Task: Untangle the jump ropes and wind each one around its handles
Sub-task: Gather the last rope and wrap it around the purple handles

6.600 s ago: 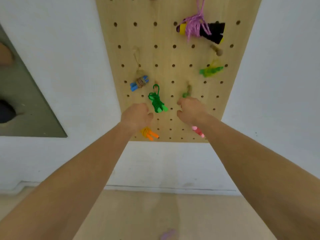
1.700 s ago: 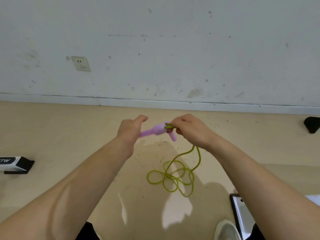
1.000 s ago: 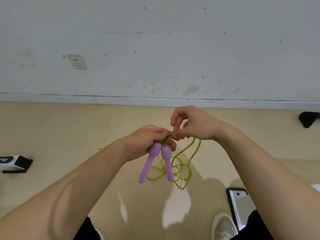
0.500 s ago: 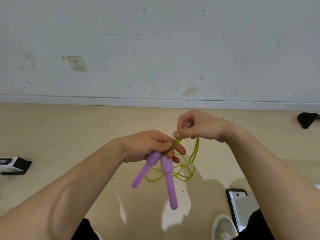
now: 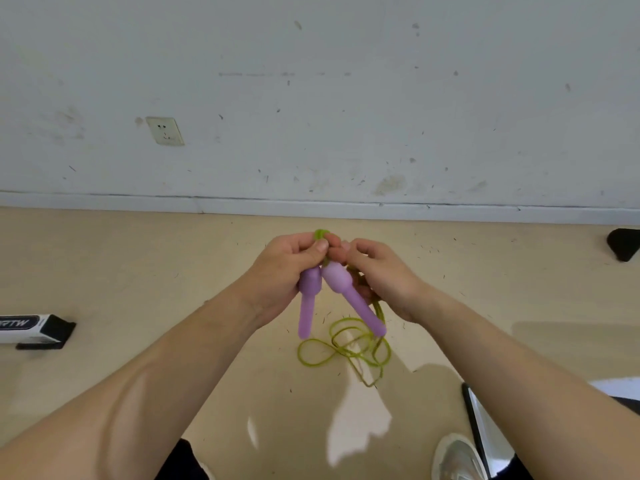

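Observation:
Two purple jump-rope handles point(image 5: 337, 292) hang side by side, tips down and splayed apart. My left hand point(image 5: 284, 271) grips their thick top ends. A small loop of yellow-green rope point(image 5: 321, 233) pokes up above the fingers of both hands. My right hand point(image 5: 377, 271) pinches the rope right beside the handle tops, touching my left hand. The remaining rope point(image 5: 346, 351) runs down behind my right hand and lies in loose tangled loops on the floor below the handles.
Beige floor point(image 5: 138, 271) meets a scuffed white wall with a socket point(image 5: 165, 130). A black-and-white box point(image 5: 33, 329) lies at the left, a dark object point(image 5: 623, 242) at the far right. A flat dark-edged panel point(image 5: 479, 427) and my shoe point(image 5: 457, 457) are at bottom right.
My hands rose and came together until they touch. The right hand moved in beside the handle tops, and a small rope loop now shows above my fingers. The handles swung closer to vertical.

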Action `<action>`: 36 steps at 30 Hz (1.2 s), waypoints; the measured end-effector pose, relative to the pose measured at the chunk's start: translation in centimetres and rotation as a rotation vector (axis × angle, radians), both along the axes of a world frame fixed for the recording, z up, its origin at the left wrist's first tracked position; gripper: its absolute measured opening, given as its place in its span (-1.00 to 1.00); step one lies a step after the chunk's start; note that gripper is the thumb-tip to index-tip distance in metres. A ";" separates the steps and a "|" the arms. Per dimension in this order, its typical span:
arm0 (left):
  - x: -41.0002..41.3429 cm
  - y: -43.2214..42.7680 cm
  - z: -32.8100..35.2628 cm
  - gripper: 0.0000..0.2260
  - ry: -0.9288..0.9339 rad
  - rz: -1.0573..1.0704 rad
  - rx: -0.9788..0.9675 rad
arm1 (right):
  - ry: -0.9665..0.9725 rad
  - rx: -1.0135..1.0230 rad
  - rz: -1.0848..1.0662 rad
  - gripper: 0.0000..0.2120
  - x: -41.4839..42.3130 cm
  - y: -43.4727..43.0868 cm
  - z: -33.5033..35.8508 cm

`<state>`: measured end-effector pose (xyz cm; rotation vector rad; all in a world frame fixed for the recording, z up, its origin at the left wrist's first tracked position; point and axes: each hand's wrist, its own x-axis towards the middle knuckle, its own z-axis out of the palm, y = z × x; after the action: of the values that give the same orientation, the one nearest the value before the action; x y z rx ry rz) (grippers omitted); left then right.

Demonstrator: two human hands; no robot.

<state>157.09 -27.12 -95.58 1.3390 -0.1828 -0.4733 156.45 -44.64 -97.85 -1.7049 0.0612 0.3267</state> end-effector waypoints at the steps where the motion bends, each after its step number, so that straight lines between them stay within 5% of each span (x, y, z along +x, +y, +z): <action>1: 0.1 0.1 -0.2 -0.80 -0.001 0.071 0.012 | -0.003 -0.032 -0.005 -0.75 -0.2 0.4 0.1; 7: 0.7 0.4 -1.3 -0.83 -0.070 0.316 0.195 | -0.176 -0.373 0.043 -0.81 -1.0 1.4 0.8; 12: 0.6 -0.3 -1.7 -0.82 -0.149 0.351 0.251 | -0.160 -0.250 0.032 -0.72 -2.1 2.3 2.0; 17: 0.1 -1.4 -2.2 -0.69 -0.258 0.257 0.309 | -0.159 -0.360 0.020 -0.70 -2.3 2.2 2.1; 20: 0.3 -1.5 -2.4 -0.68 -0.372 0.298 0.416 | -0.084 -0.184 -0.041 -0.76 -2.5 2.3 2.6; 24: 0.2 -2.0 -2.4 -0.69 -0.454 0.490 0.475 | 0.106 0.327 -0.216 -0.88 -2.9 2.8 3.2; 28: 0.1 -2.8 -2.3 -0.70 -0.343 0.585 0.368 | 0.146 0.309 -0.265 -0.84 -3.6 3.6 2.4; 32: -0.1 -3.3 -1.8 -0.75 -0.043 0.623 0.155 | 0.114 0.331 -0.237 -0.80 -4.4 4.7 1.6; 36: 0.1 -2.8 -0.7 -0.81 0.160 0.578 0.005 | -0.006 0.322 -0.178 -0.50 -5.1 5.8 0.6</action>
<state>157.15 -29.94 -96.32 1.2820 0.3332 -0.0881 151.32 -38.83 -97.30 -1.3706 0.1472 0.1868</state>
